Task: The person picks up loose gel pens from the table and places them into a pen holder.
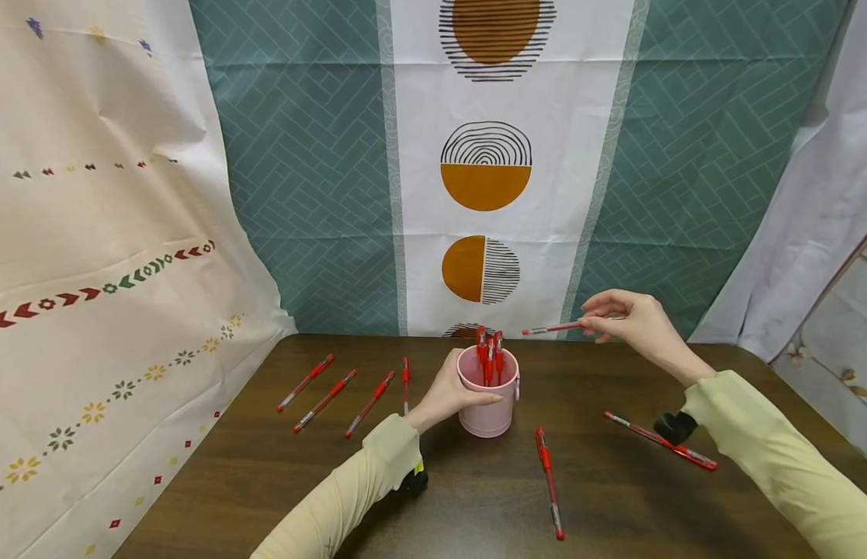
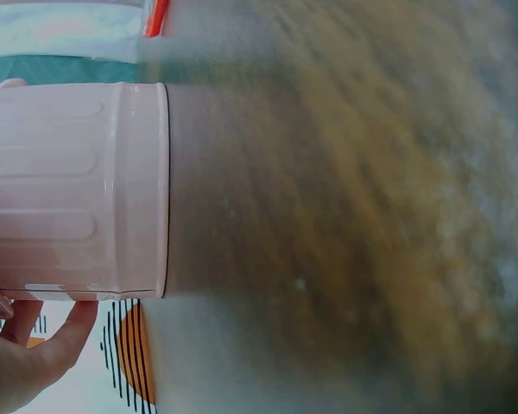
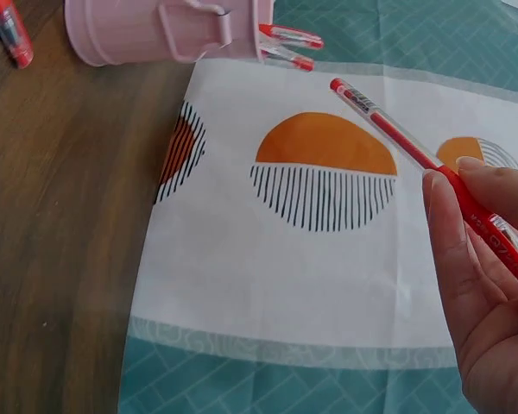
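A small pink bucket [image 1: 485, 415] stands upright on the table, with several red pens [image 1: 490, 353] upright inside it, caps showing above the rim. My left hand [image 1: 443, 396] grips the bucket from its left side, thumb across the front; in the left wrist view its fingers [image 2: 65, 341] lie along the bucket wall [image 2: 52, 190]. Up to the right, my right hand [image 1: 632, 317] pinches another red pen [image 1: 553, 328] between thumb and fingers. That pen is tilted near level, its clear end pointing left toward the bucket, apart from it and higher than the rim.
Left of the bucket, several red pens [image 1: 326, 400] lie in a slanted row on the brown table [image 1: 265, 481]. One pen [image 1: 549, 481] lies in front of the bucket, another [image 1: 660, 440] under the right forearm. A patterned curtain [image 1: 321, 194] hangs behind the table.
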Action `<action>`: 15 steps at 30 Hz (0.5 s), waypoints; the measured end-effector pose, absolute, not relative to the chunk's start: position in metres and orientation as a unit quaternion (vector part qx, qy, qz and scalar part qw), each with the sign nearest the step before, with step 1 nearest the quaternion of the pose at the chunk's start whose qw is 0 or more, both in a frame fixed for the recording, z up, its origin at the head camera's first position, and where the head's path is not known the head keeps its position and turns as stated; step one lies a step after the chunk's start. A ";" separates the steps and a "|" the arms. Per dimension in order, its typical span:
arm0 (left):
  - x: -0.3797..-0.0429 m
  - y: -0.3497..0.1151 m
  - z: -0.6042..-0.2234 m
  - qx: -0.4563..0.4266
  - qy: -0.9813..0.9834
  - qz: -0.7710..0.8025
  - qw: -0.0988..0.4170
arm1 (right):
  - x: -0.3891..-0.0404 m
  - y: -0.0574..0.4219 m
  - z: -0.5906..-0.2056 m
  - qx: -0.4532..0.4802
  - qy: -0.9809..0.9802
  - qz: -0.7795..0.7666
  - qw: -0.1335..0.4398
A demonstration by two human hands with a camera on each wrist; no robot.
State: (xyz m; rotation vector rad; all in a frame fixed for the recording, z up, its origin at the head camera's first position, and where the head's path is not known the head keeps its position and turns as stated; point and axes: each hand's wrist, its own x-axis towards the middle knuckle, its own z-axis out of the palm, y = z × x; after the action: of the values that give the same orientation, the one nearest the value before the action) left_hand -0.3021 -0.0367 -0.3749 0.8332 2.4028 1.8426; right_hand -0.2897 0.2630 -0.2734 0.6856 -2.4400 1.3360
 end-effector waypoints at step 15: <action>-0.323 -0.034 -0.400 0.253 0.777 0.576 -0.016 | -0.299 0.228 -0.266 0.256 -0.855 0.443 0.088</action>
State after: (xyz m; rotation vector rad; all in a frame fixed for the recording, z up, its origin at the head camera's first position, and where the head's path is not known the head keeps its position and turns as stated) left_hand -0.3231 -0.0344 -0.4003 0.8042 2.4665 1.8269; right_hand -0.2994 0.2282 -0.2658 0.7621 -2.5439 1.3196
